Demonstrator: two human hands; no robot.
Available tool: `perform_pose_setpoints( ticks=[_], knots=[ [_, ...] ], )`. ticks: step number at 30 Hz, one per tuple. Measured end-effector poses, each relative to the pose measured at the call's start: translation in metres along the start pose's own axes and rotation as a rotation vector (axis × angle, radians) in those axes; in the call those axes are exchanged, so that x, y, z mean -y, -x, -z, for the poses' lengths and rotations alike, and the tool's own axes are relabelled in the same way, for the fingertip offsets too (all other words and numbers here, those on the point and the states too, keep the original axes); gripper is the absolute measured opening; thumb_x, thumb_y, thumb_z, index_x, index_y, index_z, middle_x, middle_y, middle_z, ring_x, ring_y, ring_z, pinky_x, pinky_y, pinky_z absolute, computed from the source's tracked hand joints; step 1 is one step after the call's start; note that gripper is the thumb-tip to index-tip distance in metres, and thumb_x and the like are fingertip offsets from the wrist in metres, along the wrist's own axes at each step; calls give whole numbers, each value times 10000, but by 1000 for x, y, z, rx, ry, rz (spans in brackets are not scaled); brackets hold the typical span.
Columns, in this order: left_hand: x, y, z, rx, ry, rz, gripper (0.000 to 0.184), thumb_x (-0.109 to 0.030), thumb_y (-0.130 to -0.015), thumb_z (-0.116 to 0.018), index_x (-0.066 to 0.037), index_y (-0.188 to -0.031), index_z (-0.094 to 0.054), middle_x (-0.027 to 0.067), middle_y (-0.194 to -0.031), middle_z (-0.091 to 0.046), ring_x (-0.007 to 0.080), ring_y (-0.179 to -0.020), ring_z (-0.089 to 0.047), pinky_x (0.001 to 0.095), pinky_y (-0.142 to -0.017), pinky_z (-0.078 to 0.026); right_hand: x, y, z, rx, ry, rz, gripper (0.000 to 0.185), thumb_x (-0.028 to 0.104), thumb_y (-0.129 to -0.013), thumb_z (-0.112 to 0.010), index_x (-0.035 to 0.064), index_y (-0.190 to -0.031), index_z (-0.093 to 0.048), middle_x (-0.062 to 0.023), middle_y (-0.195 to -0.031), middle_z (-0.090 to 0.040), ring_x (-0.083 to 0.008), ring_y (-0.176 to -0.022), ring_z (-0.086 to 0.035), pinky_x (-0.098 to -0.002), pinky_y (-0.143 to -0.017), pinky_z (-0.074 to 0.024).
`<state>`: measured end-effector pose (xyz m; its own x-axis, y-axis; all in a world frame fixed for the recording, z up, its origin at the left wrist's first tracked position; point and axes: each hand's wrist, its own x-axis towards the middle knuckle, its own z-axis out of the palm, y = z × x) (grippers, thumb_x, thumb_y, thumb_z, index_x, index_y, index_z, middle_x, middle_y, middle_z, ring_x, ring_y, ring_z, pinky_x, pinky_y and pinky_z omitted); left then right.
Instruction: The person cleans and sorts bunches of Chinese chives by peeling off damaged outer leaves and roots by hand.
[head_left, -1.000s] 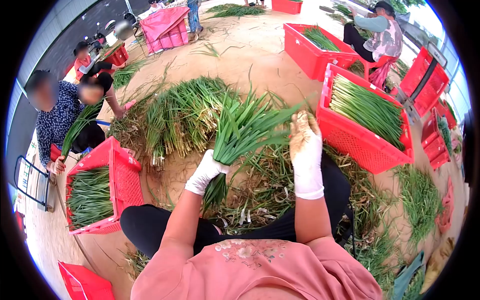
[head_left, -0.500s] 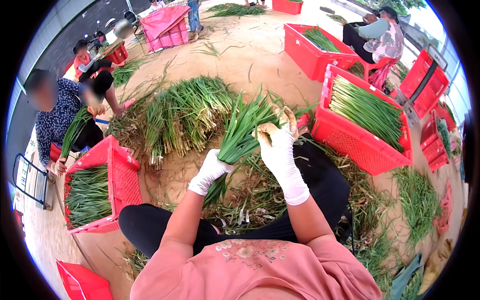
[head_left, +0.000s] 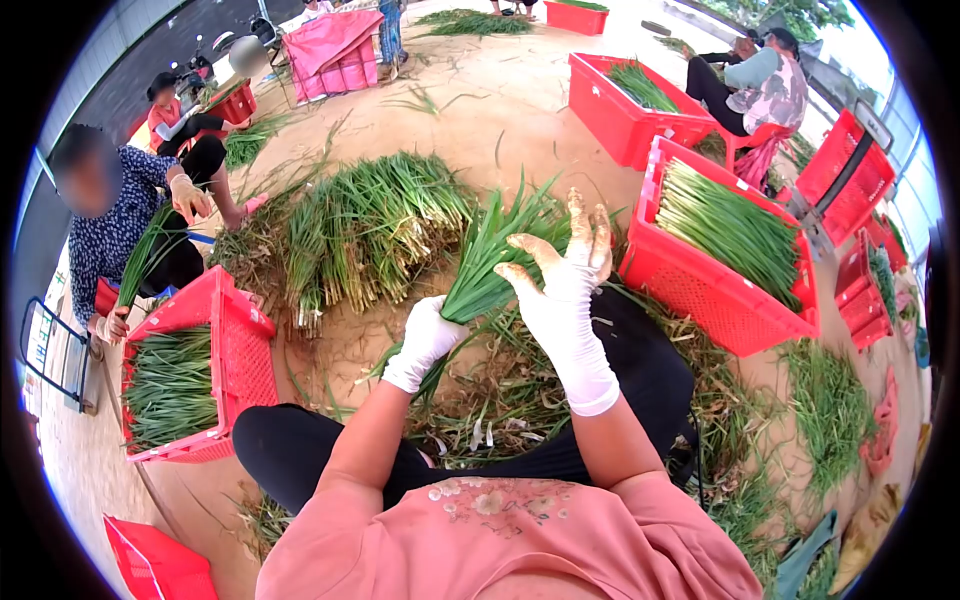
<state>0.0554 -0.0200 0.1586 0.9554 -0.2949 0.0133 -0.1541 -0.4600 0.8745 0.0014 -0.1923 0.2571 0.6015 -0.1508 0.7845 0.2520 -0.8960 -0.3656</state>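
My left hand [head_left: 430,342], in a white glove, is closed around a bunch of garlic chives [head_left: 500,255]. The long green leaves fan up and to the right from the fist, and some hang below it. Beside the leaves my right hand [head_left: 562,285] is raised with its fingers spread, holding nothing; its glove is stained brown at the fingertips. A large heap of chives [head_left: 375,230] lies on the ground just ahead, pale stem ends toward me. Dry trimmings and loose leaves [head_left: 500,400] cover the ground between my legs.
A red crate of chives [head_left: 725,240] stands to the right, with another red crate [head_left: 640,110] behind it. At left is a red crate [head_left: 245,350] of chives, near a person [head_left: 130,220] holding a bunch. More people sit farther back. Loose greens [head_left: 825,400] lie at right.
My right hand has moved away from the leaves and its fingers have opened wide. My left hand keeps hold of the bunch. The person at left has lowered a raised hand.
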Motion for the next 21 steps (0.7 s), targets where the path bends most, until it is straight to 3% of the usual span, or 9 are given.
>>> perform_pose_setpoints(
  ticks=[4, 6, 7, 10, 12, 14, 17, 18, 21],
  knots=[
    [10, 1, -6, -143, -176, -95, 284, -145, -604, -700, -67, -874, -660, 149, -739, -640, 281, -676, -625, 323, -640, -486, -13, 13, -24, 75, -65, -123, 195, 231, -656, -728, 140, -816, -661, -130, -1367, -312, -387, -1282, -192, -531, -1006, -173],
    [15, -1, -4, -221, -251, -143, 262, -153, -590, -702, -69, -833, -649, 141, -712, -630, 289, -674, -616, 338, -634, -478, -20, 14, -21, 26, 81, 33, 120, 187, -668, -698, 128, -753, -636, -133, -1332, -342, -388, -1282, -188, -517, -1006, -172],
    [16, -2, -1, -296, -327, -191, 243, -162, -576, -704, -72, -792, -638, 133, -685, -619, 297, -673, -607, 353, -629, -470, -22, 11, -14, 1, 140, 126, 145, 191, -644, -701, 104, -705, -603, -176, -1232, -375, -413, -1231, -250, -554, -959, -215],
    [18, -4, 11, -405, -500, -250, 228, -171, -549, -712, -79, -728, -604, 126, -644, -591, 293, -652, -591, 372, -613, -433, -42, 3, -1, 18, 200, -2, 135, 187, -657, -702, 109, -728, -617, -142, -1261, -388, -389, -1233, -262, -557, -956, -220],
    [24, -7, 13, -412, -537, -284, 251, -191, -542, -727, -98, -727, -585, 101, -645, -577, 281, -645, -575, 368, -630, -396, -55, -8, 3, 1, -49, -134, 151, 209, -688, -716, 117, -794, -658, -75, -1233, -470, -341, -1213, -324, -463, -986, -259],
    [25, -7, 14, -509, -737, -387, 275, -192, -548, -727, -113, -764, -576, 68, -676, -568, 265, -683, -562, 367, -677, -380, -47, -17, 8, 19, -161, -203, 257, 108, -665, -730, 105, -916, -677, -93, -1183, -525, -300, -1196, -371, -386, -986, -321],
    [24, -6, 14, -515, -764, -444, 297, -188, -556, -724, -126, -792, -553, 46, -711, -550, 246, -712, -543, 364, -702, -372, -58, -17, -7, 198, -310, -363, 305, 108, -673, -727, 131, -974, -682, -90, -1193, -522, -276, -1189, -374, -380, -995, -310],
    [23, -5, 13, -529, -780, -470, 298, -183, -557, -721, -126, -792, -547, 48, -717, -548, 244, -712, -540, 363, -701, -372, -59, -16, -10, 208, -247, -291, 292, 238, -650, -750, 141, -919, -693, -73, -1152, -553, -262, -1170, -397, -403, -970, -323],
    [25, -6, 9, -554, -796, -526, 305, -185, -559, -721, -127, -801, -544, 49, -719, -543, 245, -706, -536, 364, -700, -372, -59, -10, -22, 234, -211, -277, 258, 230, -664, -738, 149, -906, -694, -72, -1141, -562, -274, -1142, -417, -405, -966, -323]
  ],
)
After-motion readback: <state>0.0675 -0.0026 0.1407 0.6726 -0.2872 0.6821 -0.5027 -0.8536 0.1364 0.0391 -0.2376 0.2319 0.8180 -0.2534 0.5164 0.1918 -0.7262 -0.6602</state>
